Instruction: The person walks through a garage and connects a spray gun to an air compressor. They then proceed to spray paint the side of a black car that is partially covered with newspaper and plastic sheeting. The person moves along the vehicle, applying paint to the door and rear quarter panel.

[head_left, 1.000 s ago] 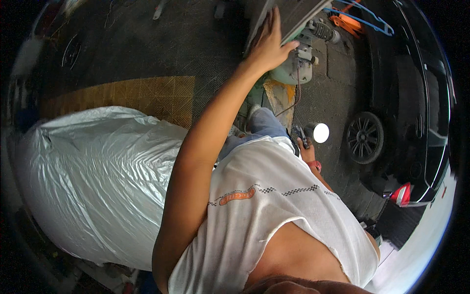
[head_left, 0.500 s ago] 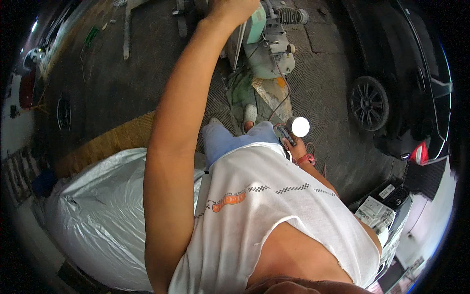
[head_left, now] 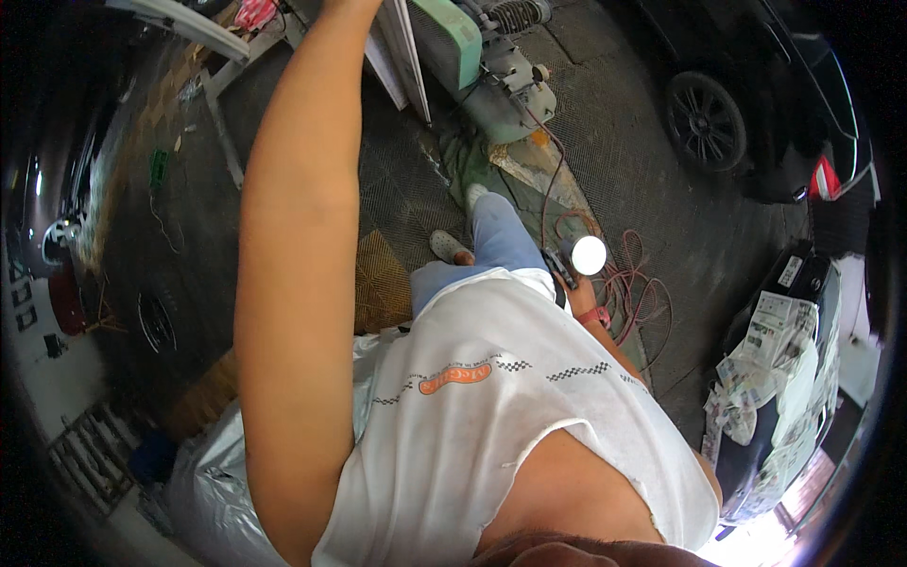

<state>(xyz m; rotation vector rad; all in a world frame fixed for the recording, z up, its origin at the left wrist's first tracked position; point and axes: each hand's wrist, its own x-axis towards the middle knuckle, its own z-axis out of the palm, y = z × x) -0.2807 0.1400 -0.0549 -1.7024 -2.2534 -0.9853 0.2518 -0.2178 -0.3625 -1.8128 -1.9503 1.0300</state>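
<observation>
The right hand's (head_left: pixel 579 295) fingers clamp the spray gun (head_left: pixel 559 269) low at the person's right side, its cup (head_left: pixel 588 254) lid-up, probably against spills; slack hose (head_left: pixel 563 151) likely allows reach. The left hand's fingers are out of frame: cannot tell.

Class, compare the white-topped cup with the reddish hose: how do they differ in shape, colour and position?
Shape: the white-topped cup is compact and round; the reddish hose is long, thin and looped.
Colour: the cup's top is bright white, the hose dull reddish.
Position: the cup is up beside the right hand; the hose's loops lie on the floor.
Shared: both are on the person's right.
</observation>
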